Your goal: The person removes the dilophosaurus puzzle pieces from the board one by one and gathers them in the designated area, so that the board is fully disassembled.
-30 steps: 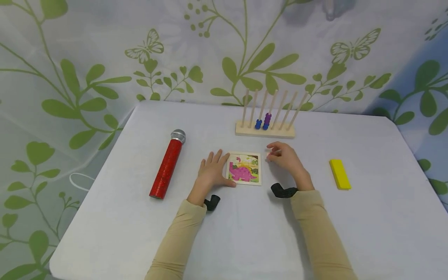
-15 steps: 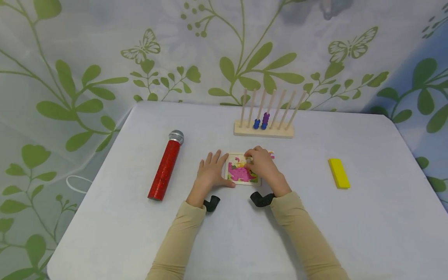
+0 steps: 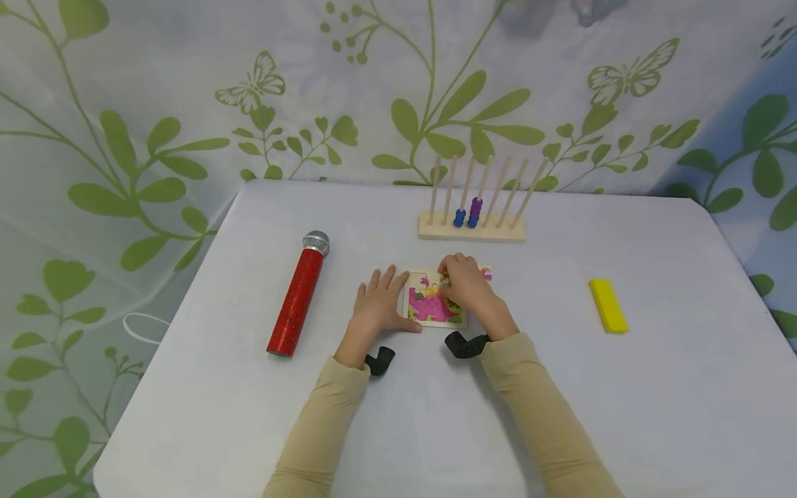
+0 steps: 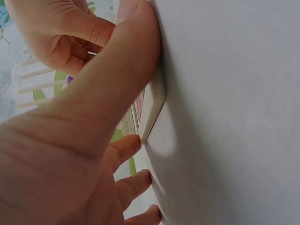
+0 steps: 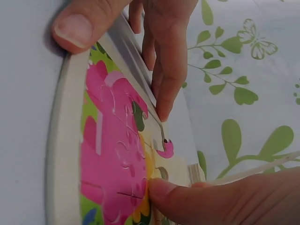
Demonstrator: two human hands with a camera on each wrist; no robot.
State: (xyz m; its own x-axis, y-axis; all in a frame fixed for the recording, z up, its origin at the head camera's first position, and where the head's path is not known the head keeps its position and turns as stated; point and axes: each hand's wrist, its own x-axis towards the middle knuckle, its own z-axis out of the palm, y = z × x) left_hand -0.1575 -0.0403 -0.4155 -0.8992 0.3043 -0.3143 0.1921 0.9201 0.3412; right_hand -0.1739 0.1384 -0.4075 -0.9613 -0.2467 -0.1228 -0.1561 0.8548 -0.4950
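A small wooden jigsaw puzzle (image 3: 429, 309) with a pink dinosaur picture lies on the white table in the head view. My left hand (image 3: 376, 308) is spread at its left side, with thumb and fingertips touching the frame (image 5: 65, 140). Over the upper right part of the puzzle, my right hand (image 3: 470, 285) pinches a puzzle piece (image 3: 445, 279), mostly hidden by the fingers. Its thumb (image 5: 164, 188) touches the picture in the right wrist view. Just right of the frame, a loose puzzle piece (image 3: 487, 274) with pink on it shows partly behind the right hand.
Behind the puzzle stands a wooden peg rack (image 3: 471, 232) with blue and purple beads on two pegs. A red microphone (image 3: 297, 297) lies at the left, and a yellow block (image 3: 609, 306) at the right. A leaf-patterned cloth (image 3: 349, 83) hangs behind the table.
My right hand has moved left from beside the puzzle onto its upper right part with a piece, uncovering the loose one on the table. The left hand has stayed in place.
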